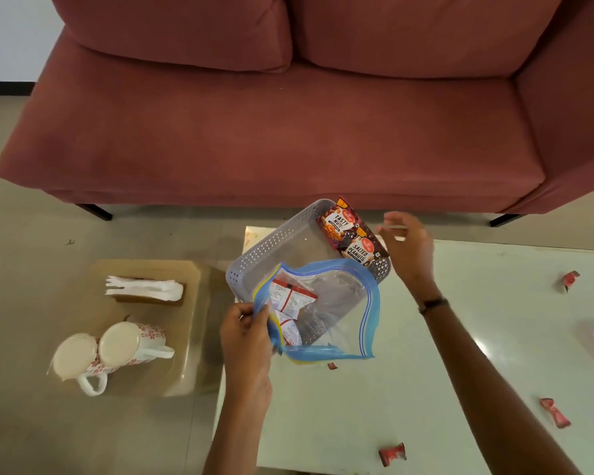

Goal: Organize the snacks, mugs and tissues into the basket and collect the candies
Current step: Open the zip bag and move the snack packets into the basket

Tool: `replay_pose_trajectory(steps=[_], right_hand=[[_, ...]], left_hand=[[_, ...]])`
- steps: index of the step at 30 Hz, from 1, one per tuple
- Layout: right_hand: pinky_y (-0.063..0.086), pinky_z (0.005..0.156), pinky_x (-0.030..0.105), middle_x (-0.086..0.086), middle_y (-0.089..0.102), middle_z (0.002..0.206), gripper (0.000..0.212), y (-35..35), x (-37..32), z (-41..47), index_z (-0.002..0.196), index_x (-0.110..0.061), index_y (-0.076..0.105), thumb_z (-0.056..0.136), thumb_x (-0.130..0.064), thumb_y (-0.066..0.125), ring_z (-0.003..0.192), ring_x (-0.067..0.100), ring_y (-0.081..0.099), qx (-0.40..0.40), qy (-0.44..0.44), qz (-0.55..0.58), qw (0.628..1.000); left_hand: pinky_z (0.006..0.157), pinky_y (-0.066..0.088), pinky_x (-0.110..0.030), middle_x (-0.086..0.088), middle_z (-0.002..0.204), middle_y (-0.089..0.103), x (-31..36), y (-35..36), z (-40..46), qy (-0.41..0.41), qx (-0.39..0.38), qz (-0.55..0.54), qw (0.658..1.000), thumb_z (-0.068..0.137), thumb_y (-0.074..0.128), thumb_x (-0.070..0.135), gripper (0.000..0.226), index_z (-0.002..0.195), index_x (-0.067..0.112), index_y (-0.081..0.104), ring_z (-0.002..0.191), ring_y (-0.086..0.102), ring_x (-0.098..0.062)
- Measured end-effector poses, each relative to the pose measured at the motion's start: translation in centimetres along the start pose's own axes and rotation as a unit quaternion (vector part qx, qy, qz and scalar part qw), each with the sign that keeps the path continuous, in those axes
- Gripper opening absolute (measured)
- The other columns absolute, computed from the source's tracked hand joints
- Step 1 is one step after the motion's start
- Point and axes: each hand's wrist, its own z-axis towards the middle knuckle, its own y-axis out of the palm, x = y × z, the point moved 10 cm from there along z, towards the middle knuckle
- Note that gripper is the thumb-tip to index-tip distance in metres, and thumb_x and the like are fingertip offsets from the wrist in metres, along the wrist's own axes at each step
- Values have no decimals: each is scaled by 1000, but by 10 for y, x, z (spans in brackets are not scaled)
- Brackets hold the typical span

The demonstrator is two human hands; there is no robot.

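The left hand (246,325) is pinching the near-left rim of the limp clear zip bag with blue seal (318,311) (light, slippery, still holding packets) over the grey perforated plastic basket (271,246), while the right hand (407,245) is hovering loose-fingered beside the crinkly nut packets (352,234) at its far-right corner.

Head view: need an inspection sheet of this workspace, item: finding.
Surface: white table, glossy, stained at its far left corner.
Job's things: grey basket holds two snack packets; zip bag with packets inside held over the basket; two mugs and tissues on a brown side table.
Clutter: red candies scattered across the white table.
Grips: left hand pinches the zip bag's edge; right hand open beside the basket, holding nothing.
Cables: nothing seen.
Surroundings: red sofa, tiled floor.
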Motion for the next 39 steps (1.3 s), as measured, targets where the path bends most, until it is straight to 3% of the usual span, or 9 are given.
replay_pose_trajectory(steps=[5, 9, 12, 15, 17, 20, 29, 34, 39], right_hand=[[41, 61, 3, -6, 70, 68, 7, -37, -119, -114, 79, -13, 71, 80, -8, 66, 62, -1, 61, -184, -82, 38, 979], [37, 68, 19, 7, 71, 88, 16, 53, -120, -164, 94, -10, 71, 86, -9, 56, 73, 8, 54, -384, -148, -143, 900], [43, 83, 33, 17, 67, 105, 23, 119, -106, -183, 103, -4, 66, 87, -16, 54, 97, 27, 60, -427, -259, -291, 816], [49, 62, 22, 8, 69, 72, 32, 154, -92, -184, 69, -10, 72, 59, -40, 74, 70, 18, 66, -387, -323, -444, 741], [53, 81, 34, 27, 63, 99, 36, 179, -67, -172, 98, 11, 60, 82, -21, 57, 93, 34, 62, -389, -292, -446, 751], [45, 98, 46, 29, 52, 123, 32, 195, -46, -151, 124, 8, 38, 93, 4, 33, 112, 41, 52, -353, -228, -400, 815], [49, 72, 33, 10, 67, 102, 26, 185, -39, -150, 114, -8, 49, 89, 1, 49, 96, 29, 66, -321, -194, -389, 841], [45, 76, 35, 10, 61, 112, 31, 150, -78, -162, 122, -14, 50, 92, -6, 46, 104, 29, 60, -301, -259, -396, 828], [36, 63, 32, 8, 63, 101, 15, 78, -121, -173, 102, -15, 59, 87, -14, 55, 97, 30, 60, -272, -274, -302, 872]], left_hand=[[32, 29, -12, 3, 31, 47, -3, -5, -5, 0, -4, 16, 1000, 91, 50, 4, 19, 74, 4, 44, 27, 34, -4], [39, 35, -15, 4, 40, 50, -6, -11, -10, 0, 0, 28, 1000, 90, 54, 7, 24, 68, 10, 46, 31, 40, -2], [51, 39, -24, -4, 60, 52, -9, -16, -13, 9, 0, 50, 999, 89, 57, 8, 21, 70, 14, 50, 48, 47, -9], [50, 34, -26, -9, 64, 51, -10, -16, -13, 29, -12, 67, 997, 89, 55, 8, 21, 70, 15, 49, 53, 42, -16], [51, 34, -26, -9, 64, 51, -13, -17, -13, 34, -19, 75, 996, 89, 55, 8, 22, 70, 16, 48, 53, 41, -15], [50, 32, -27, -10, 65, 51, -15, -20, -11, 42, -18, 76, 996, 89, 55, 8, 22, 70, 17, 48, 53, 40, -16], [41, 37, -10, -13, 74, 54, -24, -27, -5, 37, -22, 67, 997, 90, 57, 14, 14, 77, 13, 49, 52, 46, -10], [46, 38, -20, -15, 73, 55, -21, -28, -3, 34, -8, 53, 998, 89, 56, 13, 16, 75, 13, 49, 53, 45, -16], [41, 36, -20, -6, 61, 49, -15, -24, -2, 23, 4, 26, 999, 89, 56, 11, 22, 69, 13, 46, 42, 43, -6]])
